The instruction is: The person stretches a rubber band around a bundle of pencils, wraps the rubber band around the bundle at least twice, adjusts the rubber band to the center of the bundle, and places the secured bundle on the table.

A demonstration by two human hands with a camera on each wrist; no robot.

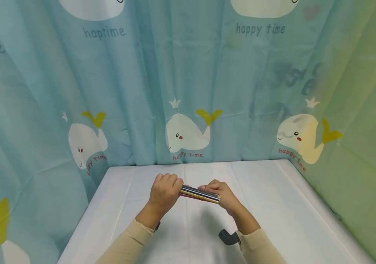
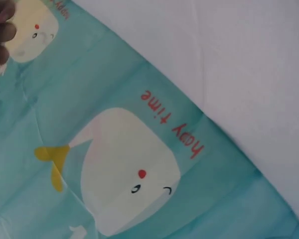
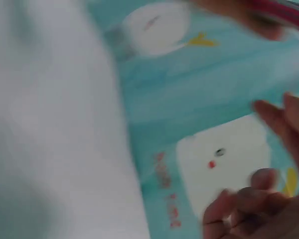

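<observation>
A bundle of several thin coloured sticks, like pencils or pens point(image 1: 198, 193), is held level above the white table point(image 1: 273, 205). My left hand point(image 1: 165, 193) grips its left end with the fingers curled round it. My right hand point(image 1: 221, 195) holds the right end, fingers wrapped over the top. The right wrist view is blurred and shows fingertips point(image 3: 269, 194) at the lower right and a pink strip of the bundle point(image 3: 279, 9) at the top. A few fingertips point(image 2: 1, 30) show at the left wrist view's upper left edge.
A teal curtain printed with white whales point(image 1: 184, 134) hangs close behind the table and along its left side. A green curtain point(image 1: 356, 146) closes the right side. The table's front edge lies below my forearms.
</observation>
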